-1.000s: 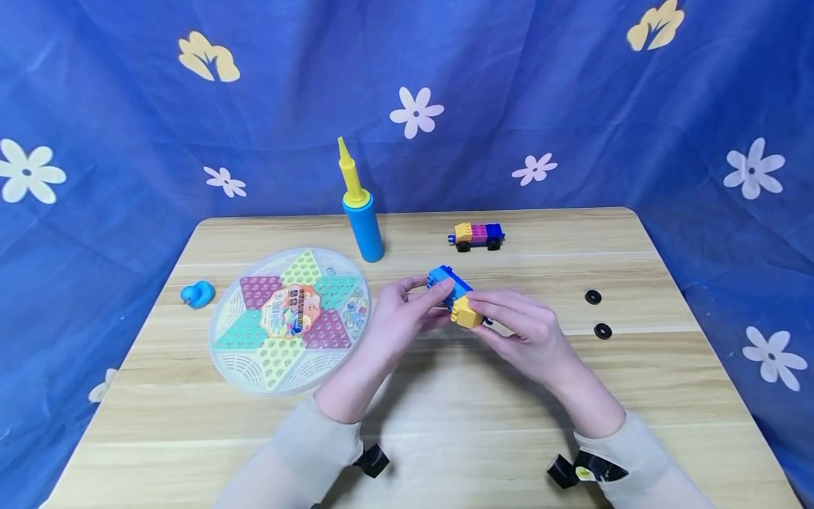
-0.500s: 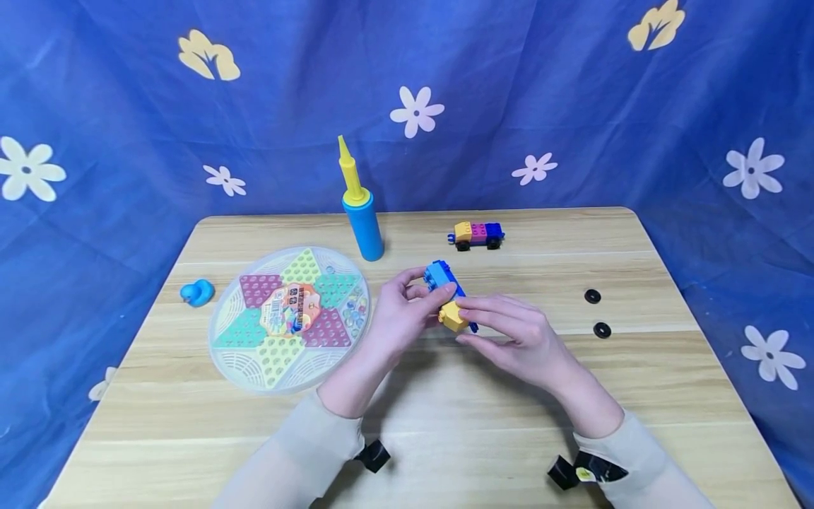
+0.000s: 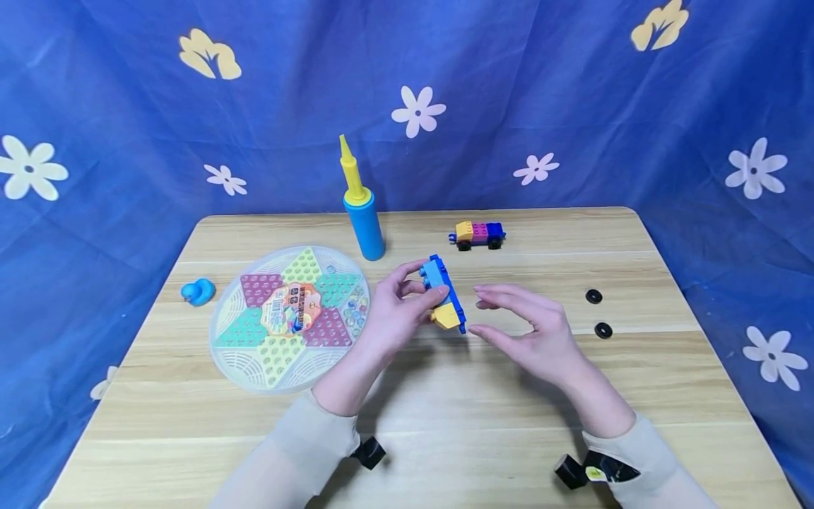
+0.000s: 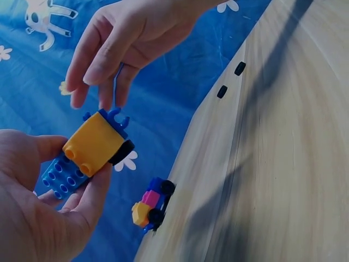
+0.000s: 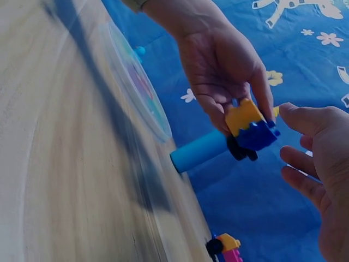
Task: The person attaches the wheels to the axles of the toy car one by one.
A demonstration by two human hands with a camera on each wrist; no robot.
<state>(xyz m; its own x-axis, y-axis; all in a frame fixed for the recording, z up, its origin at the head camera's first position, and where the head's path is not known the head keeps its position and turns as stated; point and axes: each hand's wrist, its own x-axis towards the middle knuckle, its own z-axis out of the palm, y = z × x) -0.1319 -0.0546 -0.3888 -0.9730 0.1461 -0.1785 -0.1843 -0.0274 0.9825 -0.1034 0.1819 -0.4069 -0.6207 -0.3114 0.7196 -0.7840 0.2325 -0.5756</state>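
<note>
While my left hand (image 3: 400, 311) pinches the brick car (image 3: 445, 300) above the table's (image 3: 445, 424) middle, right hand (image 3: 534, 332) loose beside it, I'd regrip squarely, steadying both ends.

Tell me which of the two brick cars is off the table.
The blue and yellow brick car, gripped in the left hand above the table. The other, the yellow, pink and blue car, stands on its wheels near the far edge.

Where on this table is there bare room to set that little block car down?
Bare wood spans the near edge between the sleeves, and the back right corner beyond the black rings. It is crowded on the left, around the round game board, pump and blue duck.
</note>
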